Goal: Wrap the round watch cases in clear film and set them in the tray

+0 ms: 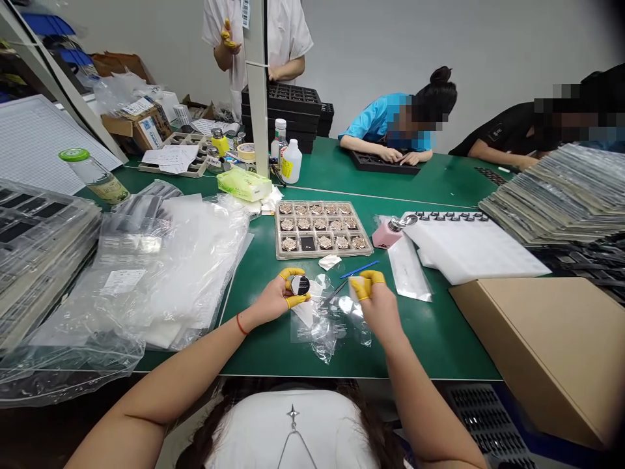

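My left hand [286, 291], with yellow finger cots on its fingertips, grips a round watch head [300, 284] by its rim; its face is partly black, partly pale. Yellow cots also cover fingers of my right hand [375, 293], which pinches a small white wipe [356, 286] just right of the watch head. Between the hands lie dark tweezers [336, 291] and crumpled clear film [328, 329]. A blue stick [360, 269] rests beyond them. Farther back, a clear plastic tray [322, 255] holds several rose-gold watch parts and one dark square in its front row.
A pink pump bottle [385, 234] stands right of the tray. Plastic bags [195, 260] cover the left side. A cardboard box [547, 339] and stacked trays [561, 189] occupy the right. Across the green table [312, 185], a co-worker in blue [378, 120] bends over a black tray.
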`<state>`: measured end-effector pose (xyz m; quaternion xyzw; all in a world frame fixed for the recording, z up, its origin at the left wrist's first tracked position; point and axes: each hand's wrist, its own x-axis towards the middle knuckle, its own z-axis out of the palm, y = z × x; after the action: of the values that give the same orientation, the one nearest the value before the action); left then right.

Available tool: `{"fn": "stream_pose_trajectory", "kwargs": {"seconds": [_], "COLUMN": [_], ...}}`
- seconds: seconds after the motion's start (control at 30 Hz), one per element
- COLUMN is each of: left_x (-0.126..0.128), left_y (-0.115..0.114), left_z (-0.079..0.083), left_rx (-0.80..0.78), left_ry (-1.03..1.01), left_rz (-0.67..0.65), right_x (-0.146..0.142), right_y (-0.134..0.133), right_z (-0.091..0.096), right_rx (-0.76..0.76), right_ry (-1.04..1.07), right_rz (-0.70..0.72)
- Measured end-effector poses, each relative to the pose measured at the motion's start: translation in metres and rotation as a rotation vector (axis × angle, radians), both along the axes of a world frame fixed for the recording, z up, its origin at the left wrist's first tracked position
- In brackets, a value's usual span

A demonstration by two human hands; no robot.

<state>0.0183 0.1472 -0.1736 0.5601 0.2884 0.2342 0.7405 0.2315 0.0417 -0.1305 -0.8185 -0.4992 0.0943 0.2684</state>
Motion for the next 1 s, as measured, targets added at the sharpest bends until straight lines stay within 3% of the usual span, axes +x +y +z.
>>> {"fn": "stream_pose_trajectory", "kwargs": {"seconds": [0.1, 0.17, 0.33, 0.5, 0.7, 1.0], "left_x": [-0.001, -0.002, -0.002, -0.003, -0.004, -0.002], "left_y": [-0.001, -0.001, 0.002, 0.007, 0.007, 0.005], "left_z": [0.001, 0.001, 0.000, 0.000, 0.000, 0.000], "left_rx": [0.051, 0.089, 0.124, 0.115, 0.055, 0.017], "left_ry": [-0.006, -0.016, -0.019, 0.008, -0.030, -0.011], "left_rz": [0.003, 0.004, -0.038, -0.058, -0.035, -0.045], "right_x": [-0.042, -0.061, -0.066, -0.052, -0.043, -0.045], "right_y": [0.013, 0.023, 0.050, 0.061, 0.042, 0.020], "right_z": [0.004, -0.004, -0.027, -0.024, -0.013, -0.027], "right_rx": [0.247, 0.317, 0.305, 0.293, 0.333, 0.371], "right_ry": [0.049, -0.009, -0.212, -0.242, -0.360, -0.518], "right_rz": [0.375, 0.526, 0.448, 0.453, 0.705, 0.712]}}
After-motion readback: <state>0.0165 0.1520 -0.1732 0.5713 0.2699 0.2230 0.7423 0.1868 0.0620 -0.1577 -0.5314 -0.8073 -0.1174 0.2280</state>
